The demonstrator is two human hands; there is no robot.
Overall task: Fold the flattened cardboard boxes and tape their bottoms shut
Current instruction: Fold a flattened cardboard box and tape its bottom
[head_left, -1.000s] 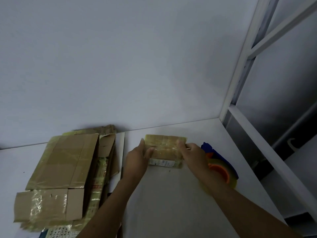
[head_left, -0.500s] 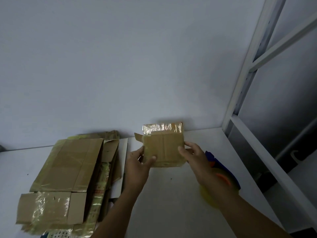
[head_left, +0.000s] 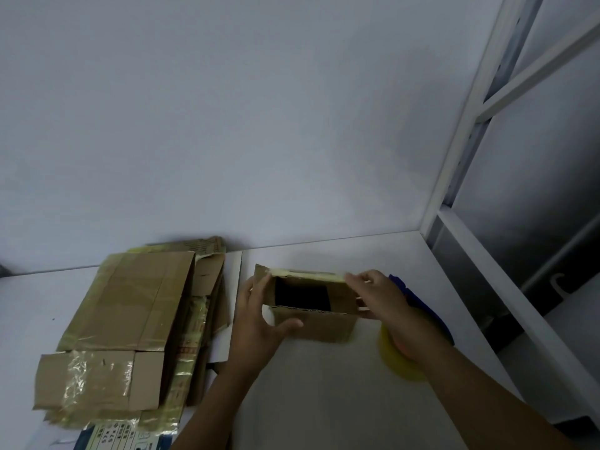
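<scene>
- Flattened cardboard boxes [head_left: 130, 319] are stacked at the left of the counter [head_left: 324, 401], not yet folded.
- One small box [head_left: 321, 326] is held squared-up at mid-counter with its dark opening toward the camera, so folding is judged to be in hand.
- The left hand [head_left: 256, 323] is curled round its left end; the right hand [head_left: 383, 297] pinches the far flap.
- The tape roll [head_left: 397, 365], half hidden under the right forearm, is called for next — once the bottom flaps are closed.
</scene>
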